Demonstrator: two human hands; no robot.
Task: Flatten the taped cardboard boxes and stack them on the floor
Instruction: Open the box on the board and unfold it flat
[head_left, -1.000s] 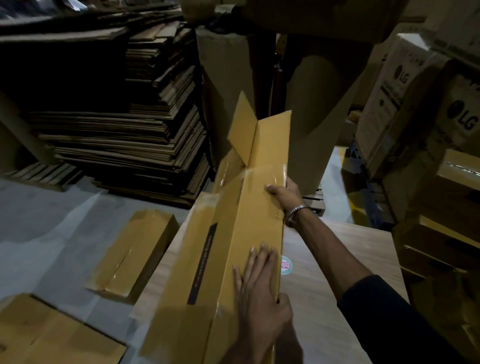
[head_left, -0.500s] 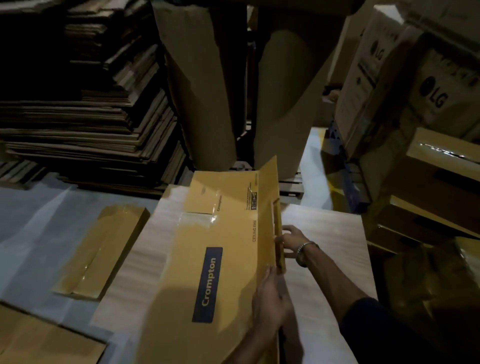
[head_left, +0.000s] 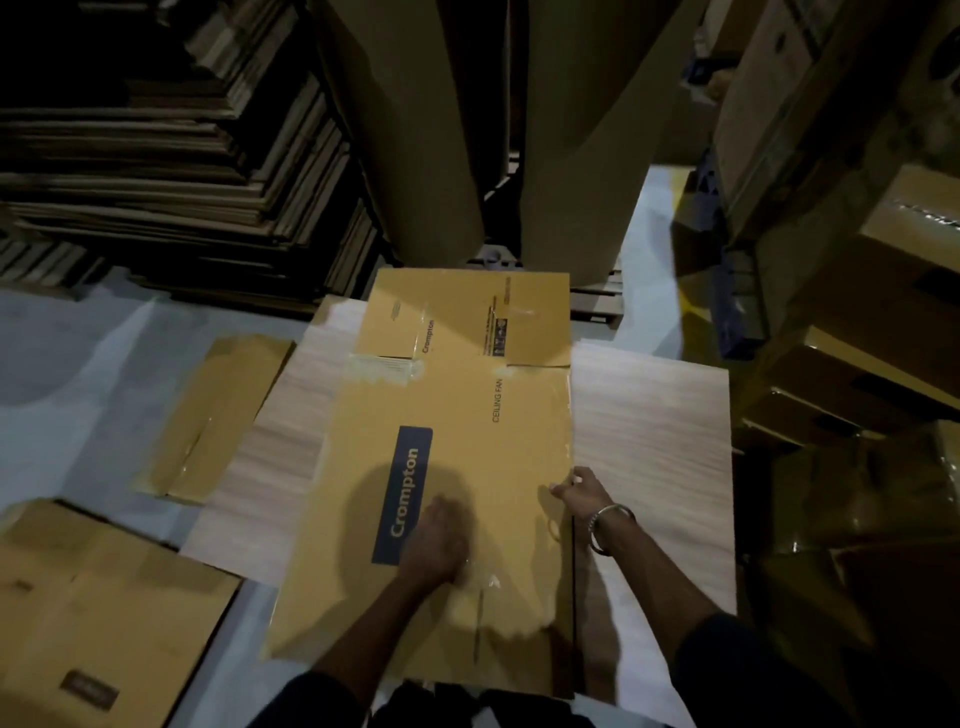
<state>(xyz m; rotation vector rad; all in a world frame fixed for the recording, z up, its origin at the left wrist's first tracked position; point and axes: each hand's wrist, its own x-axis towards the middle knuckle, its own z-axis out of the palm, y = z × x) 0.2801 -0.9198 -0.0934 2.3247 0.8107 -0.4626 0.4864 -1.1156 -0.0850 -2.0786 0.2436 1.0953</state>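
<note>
Flat glossy cardboard box (head_left: 467, 405); left hand (head_left: 434, 540) pressing, right hand (head_left: 579, 491) gripping edge.

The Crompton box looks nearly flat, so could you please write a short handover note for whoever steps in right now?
Left hand: fingers curled, knuckles pressing down on the Crompton box, beside its blue label; it holds nothing.
Right hand: grip on the box's right edge.
The box lies flat on the pale board, far flaps spread open, clear tape still on its seams.
Done: this box is flattened. Two other flat boxes lie on the floor at left, the narrow one and the near one, side by side, not stacked.
Left: move this box to the floor and stack all three.
</note>
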